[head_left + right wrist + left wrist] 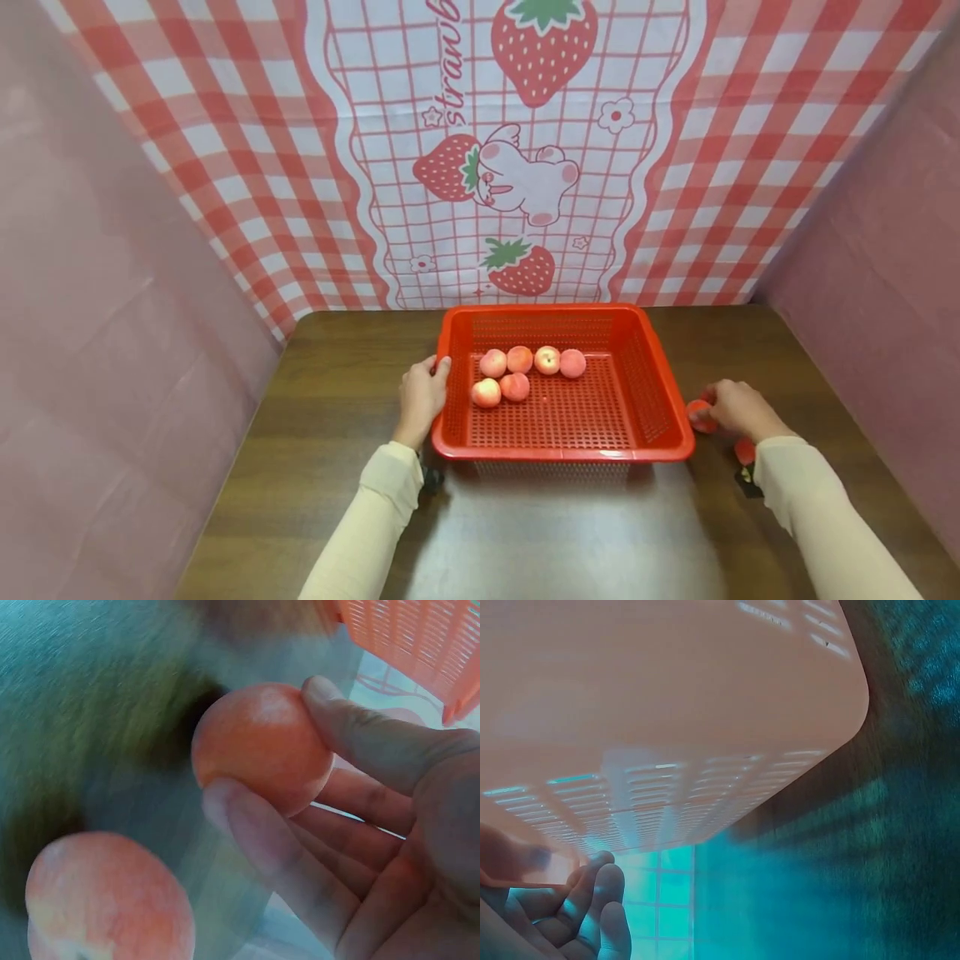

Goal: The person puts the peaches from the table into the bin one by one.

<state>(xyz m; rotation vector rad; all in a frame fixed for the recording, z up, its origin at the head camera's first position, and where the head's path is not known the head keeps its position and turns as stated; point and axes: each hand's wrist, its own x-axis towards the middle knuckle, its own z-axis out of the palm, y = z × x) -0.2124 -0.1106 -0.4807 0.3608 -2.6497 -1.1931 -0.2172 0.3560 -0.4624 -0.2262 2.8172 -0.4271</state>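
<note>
A red slatted plastic basket (555, 454) stands on the wooden table with several peaches (515, 387) in its left half. At its left rim my left hand (423, 396) grips the edge, thumb on top; in the left wrist view the fingers (609, 881) curl under the rim. Beyond the basket's right side, my right hand (738, 408) pinches a peach (262, 746) between thumb and fingers. Another peach (109, 892) lies on the table near that hand, partly cut off in the right wrist view and partly behind the wrist in the head view.
A checked strawberry-print cloth (517, 175) hangs behind the table (330, 417). Pink cloth walls (112, 333) stand at both sides. A small dark device (747, 482) shows at the right wrist.
</note>
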